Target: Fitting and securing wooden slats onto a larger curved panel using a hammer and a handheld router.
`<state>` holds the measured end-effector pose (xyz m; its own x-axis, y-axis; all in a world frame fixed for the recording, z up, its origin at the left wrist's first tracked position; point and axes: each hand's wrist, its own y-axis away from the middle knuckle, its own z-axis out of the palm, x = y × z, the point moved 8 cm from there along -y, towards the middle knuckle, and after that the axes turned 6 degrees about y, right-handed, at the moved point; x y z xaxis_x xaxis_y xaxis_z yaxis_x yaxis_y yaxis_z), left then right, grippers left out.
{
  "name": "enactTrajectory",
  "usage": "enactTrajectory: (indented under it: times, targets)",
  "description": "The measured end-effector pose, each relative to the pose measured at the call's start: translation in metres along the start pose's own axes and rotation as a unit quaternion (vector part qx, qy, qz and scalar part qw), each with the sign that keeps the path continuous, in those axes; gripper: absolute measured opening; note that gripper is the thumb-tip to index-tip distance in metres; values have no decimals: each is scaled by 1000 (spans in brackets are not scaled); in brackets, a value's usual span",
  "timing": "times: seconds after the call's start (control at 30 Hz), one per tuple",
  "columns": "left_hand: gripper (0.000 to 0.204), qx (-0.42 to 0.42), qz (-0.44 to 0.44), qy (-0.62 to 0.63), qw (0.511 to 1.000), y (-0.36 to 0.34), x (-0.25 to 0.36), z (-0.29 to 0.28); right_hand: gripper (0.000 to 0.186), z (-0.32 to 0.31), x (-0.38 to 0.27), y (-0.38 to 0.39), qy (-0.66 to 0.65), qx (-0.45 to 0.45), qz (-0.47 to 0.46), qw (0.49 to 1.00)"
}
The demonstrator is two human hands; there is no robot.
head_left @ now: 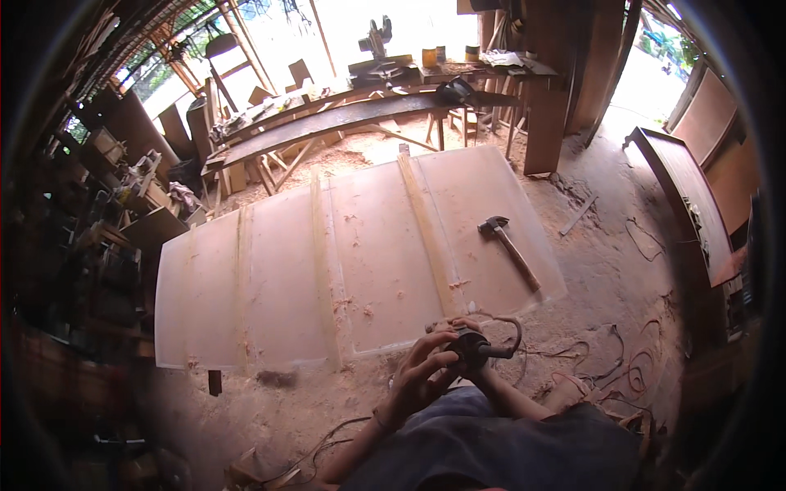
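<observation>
Both of my hands hold a small dark power tool (473, 346) with a cord looping off its right side, just off the near edge of a large pale plywood panel (360, 254). My left hand (422, 376) wraps the tool's left side with fingers curled over it. My right hand (458, 327) is mostly hidden behind the tool; only its fingertips show on top. The panel lies flat with three wooden battens (426, 225) fixed across it and scattered sawdust. A hammer (512, 245) with a wooden handle rests on the panel's right part.
Sawdust covers the ground, with cables (606, 368) tangled at the right. A long dark plank (344, 123) on trestles and a cluttered workbench (426, 69) stand beyond the panel. A dark wooden frame (688, 196) leans at right. Tools and shelves crowd the left.
</observation>
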<state>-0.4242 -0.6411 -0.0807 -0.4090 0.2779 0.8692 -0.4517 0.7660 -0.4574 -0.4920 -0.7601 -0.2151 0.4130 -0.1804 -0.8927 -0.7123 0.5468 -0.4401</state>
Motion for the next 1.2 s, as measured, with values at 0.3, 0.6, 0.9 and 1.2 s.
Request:
enactTrajectory:
  times: [0.3,0.6,0.9,1.2]
  targets:
    - [84,111,48,-70,990,1,18,41,54,-12,7,23,-82,95,19,992]
    - [58,20,-30,-162,986,49,5,18,44,7,-16,53,167,-506,110,839]
    - [64,-35,-297,-226,927,220,-9,-37,37,-34,76,112,341,-626,290,639]
    - [73,110,-382,-211,893,391,-26,-126,66,207,81,163,195,-697,211,657]
